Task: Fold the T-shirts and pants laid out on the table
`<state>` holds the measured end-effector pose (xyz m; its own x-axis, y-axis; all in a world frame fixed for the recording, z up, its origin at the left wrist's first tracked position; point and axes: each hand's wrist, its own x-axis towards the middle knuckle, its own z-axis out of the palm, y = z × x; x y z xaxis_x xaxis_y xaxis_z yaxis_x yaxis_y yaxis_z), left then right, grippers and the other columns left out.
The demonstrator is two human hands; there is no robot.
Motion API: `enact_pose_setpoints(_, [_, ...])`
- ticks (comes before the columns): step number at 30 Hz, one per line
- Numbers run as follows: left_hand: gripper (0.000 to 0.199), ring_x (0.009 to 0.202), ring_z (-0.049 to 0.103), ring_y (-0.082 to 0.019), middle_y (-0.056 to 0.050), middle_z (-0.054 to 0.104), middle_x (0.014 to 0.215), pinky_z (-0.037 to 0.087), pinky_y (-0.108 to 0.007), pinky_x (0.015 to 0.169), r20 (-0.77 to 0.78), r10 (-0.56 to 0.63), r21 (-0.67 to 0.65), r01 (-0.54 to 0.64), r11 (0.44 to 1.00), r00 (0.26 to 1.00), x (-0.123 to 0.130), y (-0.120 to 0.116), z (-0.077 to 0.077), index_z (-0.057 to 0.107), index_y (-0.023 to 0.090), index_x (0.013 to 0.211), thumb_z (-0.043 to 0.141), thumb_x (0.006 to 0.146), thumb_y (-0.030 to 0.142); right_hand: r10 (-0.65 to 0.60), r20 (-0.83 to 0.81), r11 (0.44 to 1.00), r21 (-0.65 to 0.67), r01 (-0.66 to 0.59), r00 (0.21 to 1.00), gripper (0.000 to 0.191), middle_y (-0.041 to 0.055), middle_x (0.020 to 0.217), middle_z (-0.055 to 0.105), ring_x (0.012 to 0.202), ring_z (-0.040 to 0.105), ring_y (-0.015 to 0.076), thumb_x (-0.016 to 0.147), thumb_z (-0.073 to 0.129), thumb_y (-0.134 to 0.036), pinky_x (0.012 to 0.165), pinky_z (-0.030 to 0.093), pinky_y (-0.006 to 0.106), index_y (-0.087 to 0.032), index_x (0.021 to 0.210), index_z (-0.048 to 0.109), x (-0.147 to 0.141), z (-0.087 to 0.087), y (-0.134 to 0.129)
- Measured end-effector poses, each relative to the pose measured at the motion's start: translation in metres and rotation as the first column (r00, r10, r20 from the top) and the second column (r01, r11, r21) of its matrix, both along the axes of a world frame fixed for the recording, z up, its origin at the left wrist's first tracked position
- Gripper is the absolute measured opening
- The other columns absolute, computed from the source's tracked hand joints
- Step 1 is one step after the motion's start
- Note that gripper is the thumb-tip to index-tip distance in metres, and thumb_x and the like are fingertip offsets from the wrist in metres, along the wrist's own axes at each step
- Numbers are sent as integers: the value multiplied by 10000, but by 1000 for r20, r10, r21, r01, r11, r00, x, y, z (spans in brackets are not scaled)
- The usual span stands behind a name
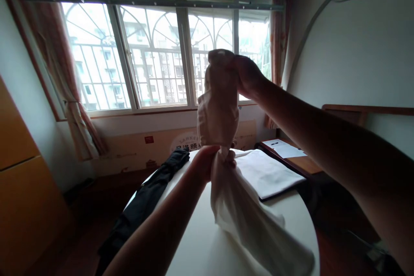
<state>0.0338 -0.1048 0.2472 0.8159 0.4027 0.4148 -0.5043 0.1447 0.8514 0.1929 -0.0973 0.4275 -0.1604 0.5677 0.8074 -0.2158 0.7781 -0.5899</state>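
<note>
A light-coloured piece of cloth [223, 95], perhaps a garment, hangs upright before me and is darkened against the window. My right hand [247, 75] grips its upper edge, raised to window height. Lower down, my left hand [210, 161] is wrapped round the gathered middle of the cloth, squeezing it narrow. Below that fist the fabric spreads and trails onto the round white table [194, 233], toward its right front edge. Which part of a garment each hand holds, I cannot tell.
Dark folded cloth [148, 194] lies along the table's left side. At the back right is a folded white cloth [268, 172] with a dark edge beneath. Beyond it, a wooden desk [312, 164] bears paper [284, 148] and a pen. A barred window [152, 56] fills the background.
</note>
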Motion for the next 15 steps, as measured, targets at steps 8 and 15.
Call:
enact_pose_setpoints(8, [819, 477, 577, -108, 38, 631, 725, 516, -226, 464, -293, -132, -173, 84, 981, 947, -43, -2, -104, 444, 186, 1443, 684, 661, 186, -483, 94, 870, -61, 489, 870, 402, -19, 763, 672, 726, 601, 152, 597, 509, -71, 709, 507, 275, -143, 950, 687, 71, -103, 90])
enact_pose_setpoints(15, [831, 646, 624, -156, 14, 693, 790, 510, -262, 618, -680, 19, -36, -59, 998, 733, -92, -53, -154, 541, 237, 1362, 800, 574, 191, -588, 367, 791, 75, 607, 721, 737, 107, 1314, 667, 1225, 598, 245, 596, 471, -27, 1095, 435, 389, -112, 1310, 627, 66, -207, 167])
